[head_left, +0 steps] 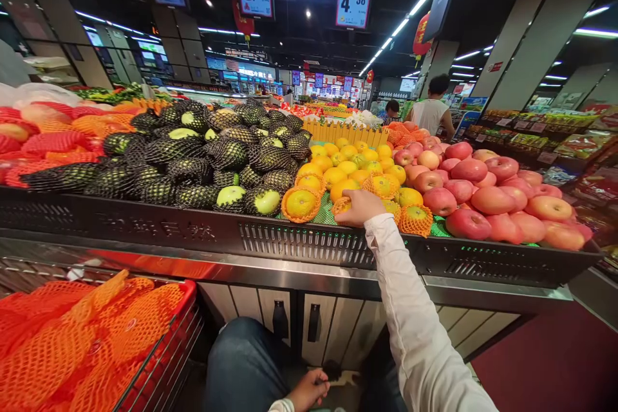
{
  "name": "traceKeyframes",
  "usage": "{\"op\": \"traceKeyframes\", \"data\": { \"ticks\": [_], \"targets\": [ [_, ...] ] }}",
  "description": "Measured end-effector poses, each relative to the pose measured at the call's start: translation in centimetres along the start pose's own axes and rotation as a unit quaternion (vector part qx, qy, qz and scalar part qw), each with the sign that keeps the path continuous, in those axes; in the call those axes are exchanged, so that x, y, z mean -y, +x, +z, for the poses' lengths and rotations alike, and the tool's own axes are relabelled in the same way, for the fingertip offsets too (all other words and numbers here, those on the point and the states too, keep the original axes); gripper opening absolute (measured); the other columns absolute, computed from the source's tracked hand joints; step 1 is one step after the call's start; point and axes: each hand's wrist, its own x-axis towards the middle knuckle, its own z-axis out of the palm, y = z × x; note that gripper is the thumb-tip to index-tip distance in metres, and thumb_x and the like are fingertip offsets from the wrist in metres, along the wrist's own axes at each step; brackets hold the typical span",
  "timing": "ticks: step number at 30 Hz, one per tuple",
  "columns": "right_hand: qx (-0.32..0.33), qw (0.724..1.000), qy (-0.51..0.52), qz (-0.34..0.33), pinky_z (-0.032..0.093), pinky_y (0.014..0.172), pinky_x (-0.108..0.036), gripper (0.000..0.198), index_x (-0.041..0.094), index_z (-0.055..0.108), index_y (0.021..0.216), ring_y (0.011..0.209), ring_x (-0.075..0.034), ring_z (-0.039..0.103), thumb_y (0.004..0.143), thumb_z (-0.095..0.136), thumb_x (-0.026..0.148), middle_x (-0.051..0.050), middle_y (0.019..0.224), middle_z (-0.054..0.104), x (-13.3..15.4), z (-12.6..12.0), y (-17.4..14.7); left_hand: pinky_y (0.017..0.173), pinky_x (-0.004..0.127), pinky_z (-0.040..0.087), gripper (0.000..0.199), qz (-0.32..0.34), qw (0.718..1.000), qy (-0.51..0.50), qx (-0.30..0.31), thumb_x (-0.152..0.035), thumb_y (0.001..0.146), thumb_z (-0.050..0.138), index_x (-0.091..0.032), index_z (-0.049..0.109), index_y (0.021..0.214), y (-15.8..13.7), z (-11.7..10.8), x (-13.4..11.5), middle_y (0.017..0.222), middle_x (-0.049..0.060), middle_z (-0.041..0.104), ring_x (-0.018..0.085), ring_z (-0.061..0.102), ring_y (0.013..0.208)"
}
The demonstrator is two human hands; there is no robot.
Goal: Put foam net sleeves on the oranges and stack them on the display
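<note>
My right hand (360, 207) reaches over the front rim of the black display bin (309, 241). Its fingers are wrapped round an orange (342, 205) in an orange foam net, mostly hidden by the hand. To the left of it sits another netted orange (301, 204), and to the right a further netted orange (416, 220). Loose oranges (347, 167) are heaped behind. Green matting (326, 211) shows between the fruit. My left hand (308, 391) is low between my knees, fingers curled in, with nothing visible in them.
Green fruit in black nets (193, 161) is piled left of the oranges, red apples (497, 193) right. At lower left stands a red-rimmed wire cart (190, 290) full of orange foam nets (72, 341). Cabinet doors (333, 331) face my knees. A person (431, 112) is farther back.
</note>
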Motion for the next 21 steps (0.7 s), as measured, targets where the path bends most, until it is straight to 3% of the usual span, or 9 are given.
{"op": "traceKeyframes", "data": {
  "ticks": [4,7,9,11,13,15,18,21],
  "targets": [
    [-0.034,0.998,0.029,0.036,0.049,0.088,-0.035,0.069,0.017,0.054,0.131,0.104,-0.029,0.064,0.077,0.069,0.057,-0.014,0.112,0.066,0.0,1.8,-0.8,0.064,0.029,0.034,0.041,0.006,1.000,0.003,0.003,-0.050,0.066,0.073,-0.021,0.047,0.079,0.1,0.0,0.1,0.062,-0.007,0.052,0.009,0.045,0.054],
    [-0.173,0.982,0.053,0.047,0.044,0.105,-0.043,0.092,0.012,0.041,0.145,0.127,-0.033,0.051,0.075,0.070,0.065,-0.021,0.138,0.049,0.7,3.3,-2.2,0.065,0.028,0.035,0.042,0.013,1.000,-0.001,0.007,-0.051,0.066,0.074,-0.021,0.048,0.079,0.0,0.0,0.2,0.063,-0.007,0.053,0.009,0.045,0.055],
    [-0.268,0.961,0.070,0.009,0.035,0.117,-0.046,0.089,0.016,0.041,0.146,0.141,-0.033,0.036,0.078,0.067,0.068,-0.019,0.153,0.034,1.6,3.8,-3.2,0.066,0.029,0.036,0.043,0.015,1.000,-0.009,0.005,-0.052,0.065,0.074,-0.022,0.048,0.079,-0.1,0.0,0.3,0.063,-0.008,0.052,0.009,0.045,0.056],
    [-0.298,0.947,0.106,-0.054,0.032,0.121,-0.043,0.079,0.018,0.044,0.143,0.144,-0.028,0.033,0.084,0.060,0.068,-0.015,0.154,0.035,3.0,3.9,-3.8,0.066,0.029,0.037,0.044,0.012,1.000,-0.016,0.002,-0.053,0.063,0.075,-0.022,0.047,0.078,-0.1,0.0,0.4,0.064,-0.008,0.052,0.009,0.045,0.057],
    [-0.268,0.946,0.143,-0.110,0.036,0.120,-0.038,0.081,0.016,0.043,0.144,0.140,-0.024,0.039,0.085,0.056,0.070,-0.014,0.149,0.041,4.9,3.8,-3.9,0.065,0.029,0.036,0.045,0.005,1.000,-0.022,0.001,-0.053,0.063,0.075,-0.021,0.048,0.079,0.0,0.0,0.5,0.064,-0.007,0.054,0.009,0.044,0.056],
    [-0.229,0.955,0.152,-0.114,0.041,0.115,-0.038,0.093,0.014,0.037,0.149,0.136,-0.025,0.044,0.082,0.057,0.075,-0.017,0.145,0.044,6.9,3.9,-3.4,0.064,0.029,0.036,0.046,0.001,1.000,-0.029,0.000,-0.053,0.063,0.075,-0.021,0.048,0.081,0.0,-0.1,0.5,0.065,-0.007,0.054,0.009,0.045,0.055],
    [-0.174,0.974,0.139,-0.036,0.052,0.098,-0.040,0.104,0.013,0.032,0.150,0.119,-0.028,0.057,0.076,0.059,0.080,-0.020,0.136,0.049,9.0,4.1,-2.0,0.065,0.028,0.037,0.045,0.000,0.999,-0.039,-0.001,-0.051,0.064,0.076,-0.021,0.047,0.082,0.0,0.0,0.4,0.065,-0.007,0.053,0.009,0.045,0.056],
    [-0.105,0.982,0.157,0.024,0.054,0.085,-0.039,0.101,0.018,0.038,0.143,0.100,-0.027,0.066,0.068,0.068,0.079,-0.015,0.122,0.058,9.5,3.8,-0.3,0.064,0.028,0.036,0.045,0.000,0.999,-0.043,0.001,-0.051,0.065,0.076,-0.022,0.046,0.081,-0.1,0.0,0.3,0.064,-0.008,0.052,0.009,0.044,0.056]
  ]
}}
